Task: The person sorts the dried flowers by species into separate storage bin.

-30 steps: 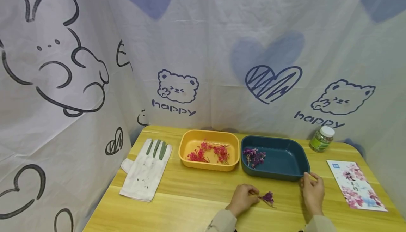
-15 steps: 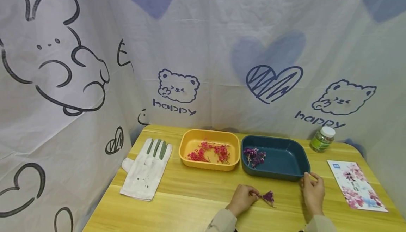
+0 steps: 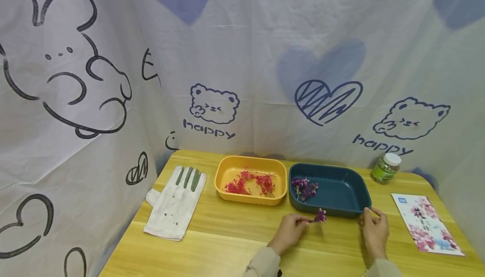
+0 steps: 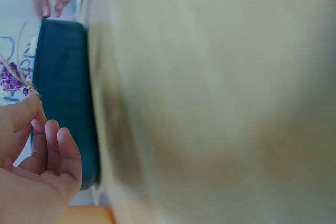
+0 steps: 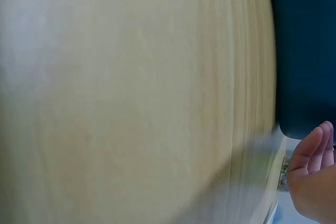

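In the head view, my left hand [image 3: 289, 231] pinches the thin stem of a purple dried flower sprig [image 3: 320, 215]. The sprig is raised off the table, just in front of the dark blue tray [image 3: 329, 213]. In the left wrist view, thumb and index finger grip the sprig [image 4: 11, 76] near its stem, its flower head pointing away. My right hand [image 3: 375, 230] holds the tray's front right corner with thumb and fingers at the rim. More purple dried flowers [image 3: 304, 188] lie at the left end inside this tray.
A yellow tray [image 3: 250, 200] with pink dried flowers [image 3: 242, 182] stands left of the blue one. White gloves [image 3: 172, 209] lie at the far left. A lidded jar [image 3: 385, 169] stands at the back right, with a flower-printed card [image 3: 428, 224] before it. Printed cloth [image 3: 257, 58] hangs behind.
My left hand has lifted the purple sprig off the table and moved it up towards the blue tray, its flower head now tilted upward. The right hand stays at the tray's corner.
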Demonstrator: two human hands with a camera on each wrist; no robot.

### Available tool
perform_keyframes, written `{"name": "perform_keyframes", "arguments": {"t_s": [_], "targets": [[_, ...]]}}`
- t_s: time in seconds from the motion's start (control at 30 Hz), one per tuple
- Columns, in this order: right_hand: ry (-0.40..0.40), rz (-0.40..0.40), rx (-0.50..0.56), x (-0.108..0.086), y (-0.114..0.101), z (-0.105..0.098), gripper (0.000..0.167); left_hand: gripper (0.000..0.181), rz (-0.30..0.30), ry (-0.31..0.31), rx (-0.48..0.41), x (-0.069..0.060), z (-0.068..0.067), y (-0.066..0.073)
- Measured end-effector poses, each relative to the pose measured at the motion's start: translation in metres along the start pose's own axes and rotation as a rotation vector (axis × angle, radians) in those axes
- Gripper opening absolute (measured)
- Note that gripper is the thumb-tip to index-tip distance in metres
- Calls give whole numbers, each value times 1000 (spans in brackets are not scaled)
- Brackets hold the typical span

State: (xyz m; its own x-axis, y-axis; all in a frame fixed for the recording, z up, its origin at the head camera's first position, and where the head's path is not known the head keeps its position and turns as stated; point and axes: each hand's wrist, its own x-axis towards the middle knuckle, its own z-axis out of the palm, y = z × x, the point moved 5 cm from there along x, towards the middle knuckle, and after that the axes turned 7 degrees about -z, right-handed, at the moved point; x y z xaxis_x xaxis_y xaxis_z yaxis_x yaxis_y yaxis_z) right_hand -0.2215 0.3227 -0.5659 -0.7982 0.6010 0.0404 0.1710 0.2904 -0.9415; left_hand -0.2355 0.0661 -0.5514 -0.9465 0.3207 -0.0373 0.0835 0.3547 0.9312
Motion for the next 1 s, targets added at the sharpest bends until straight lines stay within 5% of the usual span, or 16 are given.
{"name": "perform_keyframes", "arguments": {"t_s": [0.2,0.6,0.8,1.0], "targets": [[-2,0,3,1,3,0,52,17,22,68,-23,12,-14,14],[-2,13,27,-2,5,0,48,15,34,361,-104,37,-33,17],[-3,8,24,-2,3,1,49,24,-18,306,-59,41,-29,19],[10,8,-1,0,1,-1,48,26,6,274,-48,41,-29,20]]}}
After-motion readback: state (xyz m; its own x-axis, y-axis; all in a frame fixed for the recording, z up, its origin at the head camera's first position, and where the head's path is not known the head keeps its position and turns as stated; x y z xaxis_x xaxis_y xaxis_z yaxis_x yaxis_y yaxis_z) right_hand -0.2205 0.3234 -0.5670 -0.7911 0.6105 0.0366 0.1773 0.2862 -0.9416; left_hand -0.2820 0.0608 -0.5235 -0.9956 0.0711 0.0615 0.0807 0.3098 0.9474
